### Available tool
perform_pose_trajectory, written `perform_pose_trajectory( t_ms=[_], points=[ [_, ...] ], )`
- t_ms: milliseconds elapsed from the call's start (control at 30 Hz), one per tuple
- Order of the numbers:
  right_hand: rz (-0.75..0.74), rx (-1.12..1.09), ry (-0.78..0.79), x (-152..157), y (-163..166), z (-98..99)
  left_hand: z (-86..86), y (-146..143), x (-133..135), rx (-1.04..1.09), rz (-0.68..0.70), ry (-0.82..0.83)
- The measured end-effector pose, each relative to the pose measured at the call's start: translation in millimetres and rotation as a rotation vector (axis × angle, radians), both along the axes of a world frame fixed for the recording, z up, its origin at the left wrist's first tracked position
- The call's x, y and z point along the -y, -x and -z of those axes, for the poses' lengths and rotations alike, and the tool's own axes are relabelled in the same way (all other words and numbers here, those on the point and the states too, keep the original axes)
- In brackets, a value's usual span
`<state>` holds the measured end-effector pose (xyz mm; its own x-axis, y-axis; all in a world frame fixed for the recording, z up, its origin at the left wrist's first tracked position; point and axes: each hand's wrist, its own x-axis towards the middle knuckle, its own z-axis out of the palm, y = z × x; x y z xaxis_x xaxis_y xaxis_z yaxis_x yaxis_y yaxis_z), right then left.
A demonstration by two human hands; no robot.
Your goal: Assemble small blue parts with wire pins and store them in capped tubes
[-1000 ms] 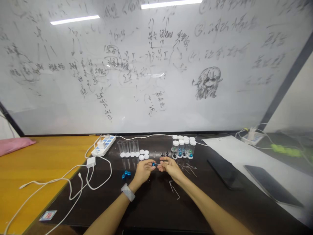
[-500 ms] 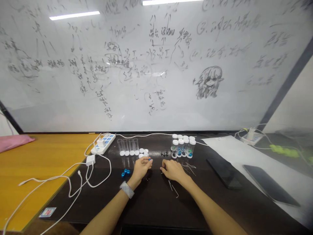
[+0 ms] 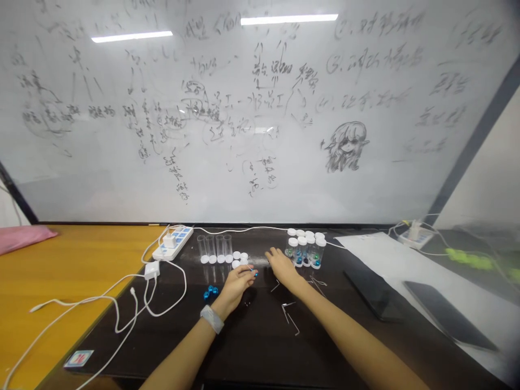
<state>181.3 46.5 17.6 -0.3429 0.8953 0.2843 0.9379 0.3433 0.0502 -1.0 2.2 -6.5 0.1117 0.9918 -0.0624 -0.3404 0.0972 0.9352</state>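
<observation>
My left hand [image 3: 235, 284] is closed in a pinch on a small blue bead [image 3: 254, 274] just above the dark desk [image 3: 252, 346]. My right hand [image 3: 281, 265] reaches forward over the spot beside the capped vials [image 3: 305, 249], fingers down on the desk; whether it holds anything is hidden. A row of empty clear vials [image 3: 214, 248] stands left of centre with loose white caps [image 3: 239, 258] beside it. More blue beads [image 3: 210, 292] lie by my left wrist. Thin metal hooks [image 3: 289, 315] lie near my right forearm.
A white power strip [image 3: 174, 242] with a charger and trailing white cables [image 3: 122, 303] lies at the left. A yellow tabletop [image 3: 60, 271] adjoins on the left. Two dark tablets [image 3: 447, 314] and white paper [image 3: 390, 254] lie at the right. A written-on whiteboard [image 3: 260, 108] stands behind.
My right hand has moved away from my left and forward toward the capped vials, over the small black pieces. My left hand still pinches the blue bead, nearly in place.
</observation>
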Motion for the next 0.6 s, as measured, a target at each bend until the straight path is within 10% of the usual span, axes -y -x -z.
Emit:
perform_pose_trajectory(
  t_ms=[400, 600],
  points=[
    [-0.173, -0.192, 0.108, -22.9, 1.1, 4.9, 4.0, -1.2, -3.2, 0.185, 0.031, 0.027],
    [-0.283, -1.202, 0.202, 9.6, 11.9, 21.1, 9.6, -1.8, -5.9, 0.261, 0.050, 0.031]
  ],
)
